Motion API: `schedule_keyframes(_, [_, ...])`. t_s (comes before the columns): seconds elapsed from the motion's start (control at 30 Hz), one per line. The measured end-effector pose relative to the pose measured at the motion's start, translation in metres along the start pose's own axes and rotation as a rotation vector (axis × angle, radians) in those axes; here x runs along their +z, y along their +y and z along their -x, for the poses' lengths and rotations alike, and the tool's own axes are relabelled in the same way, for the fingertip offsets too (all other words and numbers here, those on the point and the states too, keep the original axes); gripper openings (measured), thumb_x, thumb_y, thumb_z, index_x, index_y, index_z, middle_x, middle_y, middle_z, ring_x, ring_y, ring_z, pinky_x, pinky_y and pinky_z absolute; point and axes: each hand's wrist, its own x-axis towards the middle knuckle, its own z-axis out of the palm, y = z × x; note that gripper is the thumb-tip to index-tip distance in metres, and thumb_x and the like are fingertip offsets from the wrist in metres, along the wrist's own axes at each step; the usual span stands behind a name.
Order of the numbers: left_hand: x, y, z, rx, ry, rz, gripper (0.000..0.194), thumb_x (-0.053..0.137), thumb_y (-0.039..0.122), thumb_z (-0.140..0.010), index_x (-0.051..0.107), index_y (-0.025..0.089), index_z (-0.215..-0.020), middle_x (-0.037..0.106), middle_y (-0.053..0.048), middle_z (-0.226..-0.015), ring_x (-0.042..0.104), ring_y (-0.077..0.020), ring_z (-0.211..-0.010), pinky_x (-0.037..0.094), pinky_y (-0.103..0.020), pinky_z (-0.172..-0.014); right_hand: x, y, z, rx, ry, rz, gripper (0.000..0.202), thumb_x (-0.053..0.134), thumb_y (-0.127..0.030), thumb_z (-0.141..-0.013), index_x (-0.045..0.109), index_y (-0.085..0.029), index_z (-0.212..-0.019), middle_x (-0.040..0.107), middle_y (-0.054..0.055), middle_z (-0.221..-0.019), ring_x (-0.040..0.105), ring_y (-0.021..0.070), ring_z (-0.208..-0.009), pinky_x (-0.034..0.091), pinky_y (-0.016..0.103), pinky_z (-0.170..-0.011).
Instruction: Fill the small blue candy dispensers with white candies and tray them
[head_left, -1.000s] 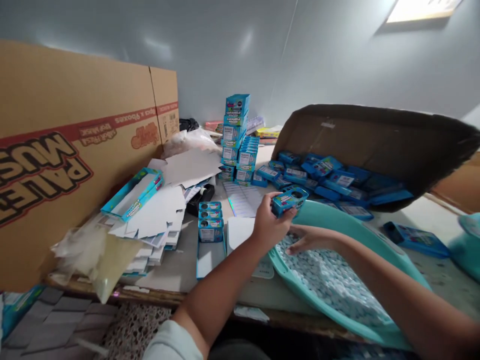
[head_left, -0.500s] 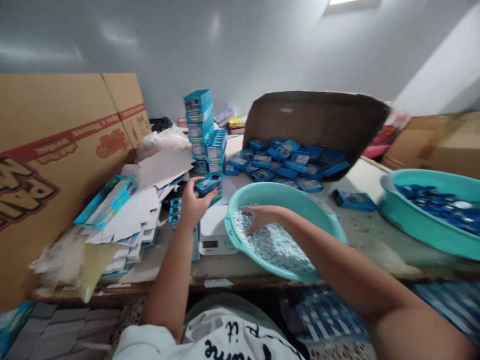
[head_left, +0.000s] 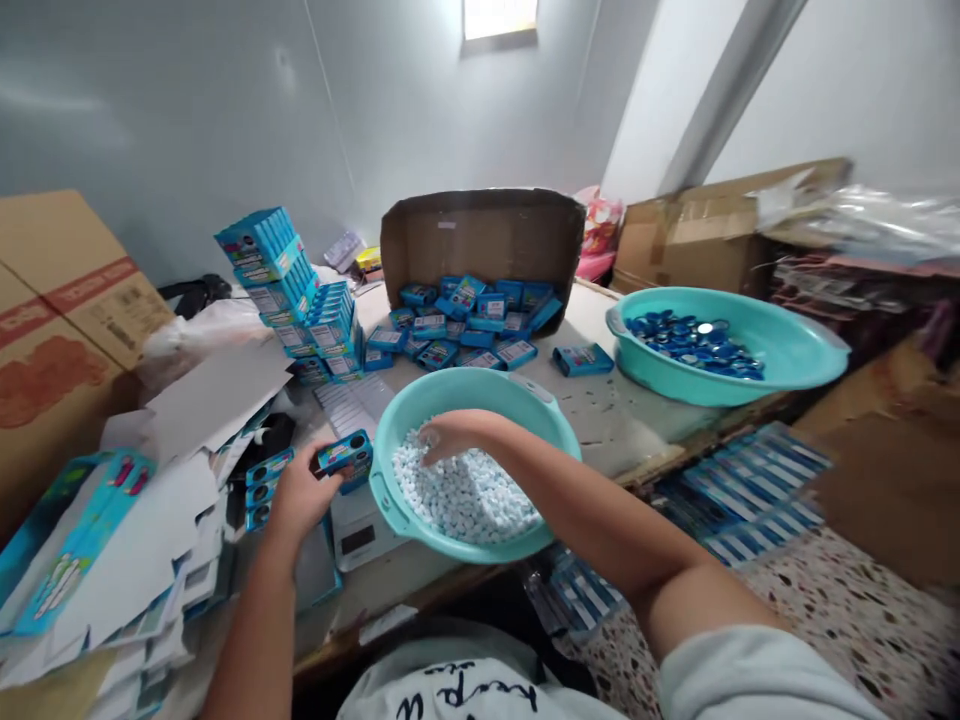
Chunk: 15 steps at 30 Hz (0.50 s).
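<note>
My left hand [head_left: 301,492] is closed around a small blue printed box [head_left: 343,455], just left of the turquoise basin [head_left: 559,425]. Dark round spots show on the box's side. Many small white pellets [head_left: 469,500] lie in that basin. My right hand [head_left: 450,435] reaches into it from the right, its curved fingers apart and touching the pellets; the fingertips are partly hidden. Beneath the left hand, a white scale [head_left: 358,540] with a small display sits against the basin. More blue boxes [head_left: 268,490] with round spots stand left of my left hand.
Blue boxes are stacked in a tall pile [head_left: 274,270] at the back left. Others spill from a tipped cardboard carton [head_left: 480,235]. A second turquoise basin [head_left: 795,350] at right holds shiny blue discs. White card sheets [head_left: 150,540] cover the left side, beside a big carton [head_left: 67,300].
The view has turned right, so everything appears shifted left. My left hand still holds the blue box beside the basin, and my right hand stays among the white pellets.
</note>
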Motion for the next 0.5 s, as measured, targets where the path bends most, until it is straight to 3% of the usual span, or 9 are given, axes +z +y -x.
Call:
schedule_keyframes(0.1, [0.002, -0.007, -0.004, 0.027, -0.025, -0.104, 0.047, 0.066, 0.039, -0.063, 0.069, 0.02, -0.107, 0.076, -0.007, -0.097, 0.071, -0.0291, -0.09, 0.056, -0.04, -0.085, -0.026, 0.003, 0.016, 0.028, 0.145, 0.02, 0.033, 0.074, -0.045, -0.084, 0.076, -0.026, -0.111, 0.078, 0.002, -0.113, 0.071, 0.0302, -0.105, 0.053, 0.038, -0.094])
schedule_keyframes(0.2, [0.006, -0.017, -0.007, 0.081, -0.024, -0.126, 0.052, 0.065, 0.038, -0.067, 0.068, 0.023, -0.116, 0.075, -0.009, -0.112, 0.071, -0.0324, -0.105, 0.056, -0.046, -0.097, -0.06, 0.03, 0.04, 0.104, 0.392, 0.016, 0.037, 0.053, -0.047, -0.098, 0.07, -0.027, -0.125, 0.072, 0.005, -0.129, 0.066, 0.0291, -0.118, 0.05, 0.036, -0.097])
schedule_keyframes(0.27, [0.006, -0.022, -0.008, 0.139, -0.004, -0.098, 0.06, 0.068, 0.042, -0.067, 0.066, 0.023, -0.124, 0.07, -0.01, -0.127, 0.065, -0.035, -0.122, 0.051, -0.05, -0.109, -0.08, 0.067, 0.056, 0.234, 0.561, 0.019, 0.041, 0.042, -0.043, -0.102, 0.066, -0.023, -0.129, 0.071, 0.011, -0.128, 0.066, 0.0308, -0.116, 0.049, 0.04, -0.097])
schedule_keyframes(0.33, [0.001, -0.024, -0.006, 0.163, 0.027, -0.053, 0.069, 0.073, 0.049, -0.067, 0.062, 0.025, -0.131, 0.063, -0.01, -0.14, 0.057, -0.0363, -0.134, 0.044, -0.054, -0.117, -0.092, 0.115, 0.066, 0.462, 0.741, 0.003, 0.038, 0.046, -0.043, -0.1, 0.069, -0.022, -0.122, 0.073, 0.01, -0.122, 0.068, 0.029, -0.112, 0.049, 0.037, -0.096])
schedule_keyframes(0.4, [-0.01, -0.025, 0.0, 0.139, 0.088, 0.032, 0.068, 0.074, 0.054, -0.071, 0.06, 0.029, -0.132, 0.06, -0.008, -0.144, 0.055, -0.0356, -0.136, 0.042, -0.055, -0.119, -0.092, 0.162, 0.068, 0.747, 0.762, -0.02, 0.041, 0.047, -0.04, -0.099, 0.066, -0.017, -0.128, 0.068, 0.015, -0.131, 0.064, 0.0303, -0.12, 0.048, 0.036, -0.099])
schedule_keyframes(0.5, [-0.027, -0.026, 0.012, 0.141, 0.303, 0.2, 0.057, 0.071, 0.053, -0.079, 0.059, 0.029, -0.129, 0.064, -0.009, -0.136, 0.061, -0.0334, -0.127, 0.045, -0.057, -0.115, -0.074, 0.213, 0.061, 0.931, 0.707, -0.024, 0.058, 0.058, -0.045, -0.094, 0.059, -0.009, -0.139, 0.055, 0.027, -0.143, 0.057, 0.0415, -0.129, 0.045, 0.046, -0.103])
